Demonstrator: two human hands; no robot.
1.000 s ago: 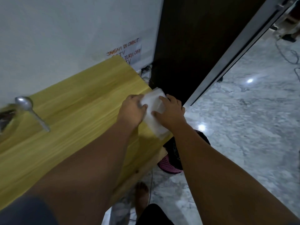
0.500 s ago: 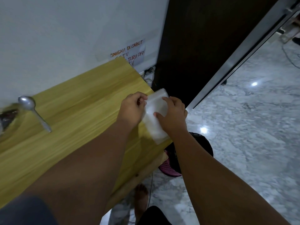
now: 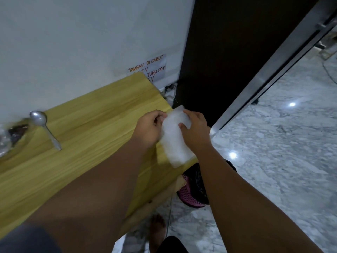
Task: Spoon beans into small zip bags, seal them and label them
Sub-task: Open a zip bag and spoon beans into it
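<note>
Left hand (image 3: pixel 148 127) now curled, zip bags (image 3: pixel 176 138) between both hands' grip

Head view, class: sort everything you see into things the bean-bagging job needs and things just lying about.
Needed: zip bags held by left hand and right hand; spoon; bag of beans.
Lying about: pink basket; wall note; cable.

Table (image 3: pixel 87 128) runs from lower left to frame centre, against the wall (image 3: pixel 73 42). Spoon (image 3: pixel 45 128) at left; beside it, at the left edge, possibly a bag of beans (image 3: pixel 11 136). Stack of bags (image 3: pixel 176 139) at the table's right end, between both hands. Basket (image 3: pixel 189 190) below on floor (image 3: pixel 273 152).
</note>
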